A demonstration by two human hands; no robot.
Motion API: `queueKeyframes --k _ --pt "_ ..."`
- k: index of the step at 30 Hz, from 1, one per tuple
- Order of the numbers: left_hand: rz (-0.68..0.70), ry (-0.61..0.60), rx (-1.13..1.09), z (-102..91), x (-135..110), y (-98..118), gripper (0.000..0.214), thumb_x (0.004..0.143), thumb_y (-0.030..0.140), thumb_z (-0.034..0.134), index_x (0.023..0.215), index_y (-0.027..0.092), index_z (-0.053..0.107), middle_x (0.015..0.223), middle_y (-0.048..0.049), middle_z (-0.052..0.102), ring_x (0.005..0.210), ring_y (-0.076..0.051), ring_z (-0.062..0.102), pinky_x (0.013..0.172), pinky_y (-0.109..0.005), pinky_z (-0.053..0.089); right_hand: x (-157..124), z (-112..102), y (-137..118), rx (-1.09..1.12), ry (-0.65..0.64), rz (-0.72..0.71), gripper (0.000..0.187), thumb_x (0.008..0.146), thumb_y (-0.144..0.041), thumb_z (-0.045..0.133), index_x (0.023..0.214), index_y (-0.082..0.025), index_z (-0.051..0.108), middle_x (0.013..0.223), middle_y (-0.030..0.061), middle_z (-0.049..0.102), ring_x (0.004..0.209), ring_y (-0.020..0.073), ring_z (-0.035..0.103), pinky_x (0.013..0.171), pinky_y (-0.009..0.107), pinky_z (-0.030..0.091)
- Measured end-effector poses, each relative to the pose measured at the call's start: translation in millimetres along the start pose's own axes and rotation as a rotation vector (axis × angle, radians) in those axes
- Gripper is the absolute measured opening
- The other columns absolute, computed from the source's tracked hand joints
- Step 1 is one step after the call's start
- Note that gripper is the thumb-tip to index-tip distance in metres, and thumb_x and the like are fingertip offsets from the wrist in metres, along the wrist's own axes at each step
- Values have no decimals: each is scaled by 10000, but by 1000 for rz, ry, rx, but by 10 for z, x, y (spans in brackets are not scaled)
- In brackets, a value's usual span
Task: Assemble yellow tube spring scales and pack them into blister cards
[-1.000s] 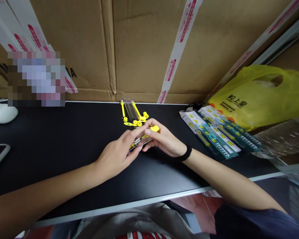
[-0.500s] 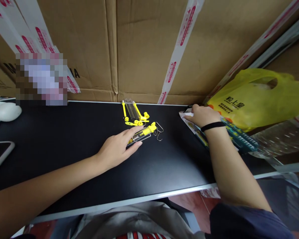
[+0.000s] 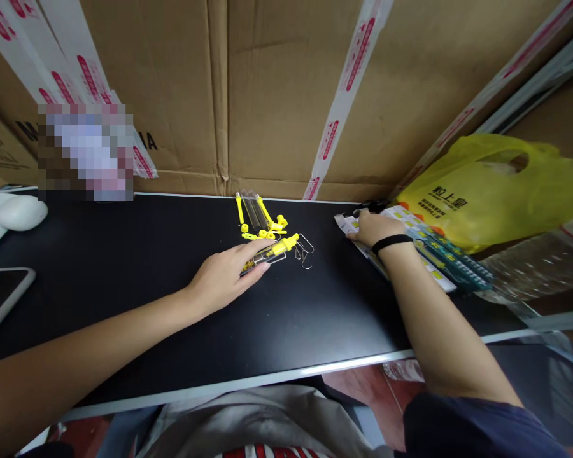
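Note:
My left hand (image 3: 226,270) is closed around a clear tube with a yellow cap (image 3: 282,245) and a bent wire along its side. Right of the cap, small metal wire hooks (image 3: 305,251) lie on the black table. Just beyond are more clear tubes (image 3: 252,210) and loose yellow plastic parts (image 3: 267,234). My right hand (image 3: 379,229), with a black band at the wrist, is closed at the far left end of a white printed sheet (image 3: 413,219) with yellow pictures. Teal printed packages (image 3: 458,261) lie partly under and beside that sheet.
A yellow plastic bag (image 3: 496,191) and a clear plastic bottle (image 3: 530,267) stand at the right. Large cardboard boxes (image 3: 277,95) form a wall behind the table (image 3: 286,324). On the left lie a white rounded object (image 3: 21,212) and a phone-like device (image 3: 2,296).
My right hand has shifted a little left, and the white printed sheet has moved with it, showing more of its surface over the packages. My left hand keeps its hold on the tube.

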State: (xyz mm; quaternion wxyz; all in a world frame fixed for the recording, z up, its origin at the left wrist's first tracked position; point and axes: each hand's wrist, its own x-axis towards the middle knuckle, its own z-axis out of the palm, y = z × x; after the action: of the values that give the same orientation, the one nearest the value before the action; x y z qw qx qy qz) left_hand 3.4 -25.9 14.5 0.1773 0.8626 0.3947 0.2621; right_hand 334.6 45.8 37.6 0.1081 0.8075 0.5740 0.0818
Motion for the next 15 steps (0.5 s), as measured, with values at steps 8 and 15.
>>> queueKeyframes --k 8,15 --pt "-33 118 -352 -15 38 -4 379 945 421 456 1199 152 538 836 -25 637 655 -117 569 615 -243 456 -410 -237 -329 123 199 -354 381 854 -463 535 1104 -176 501 1028 166 678 817 291 667 615 321 430" --pt "-57 184 -581 -48 25 70 324 928 440 499 1078 158 556 830 -14 589 485 -46 432 439 -191 354 -1041 -408 -632 358 227 -873 326 814 -291 525 1117 -180 475 972 98 675 731 215 622 631 293 411"
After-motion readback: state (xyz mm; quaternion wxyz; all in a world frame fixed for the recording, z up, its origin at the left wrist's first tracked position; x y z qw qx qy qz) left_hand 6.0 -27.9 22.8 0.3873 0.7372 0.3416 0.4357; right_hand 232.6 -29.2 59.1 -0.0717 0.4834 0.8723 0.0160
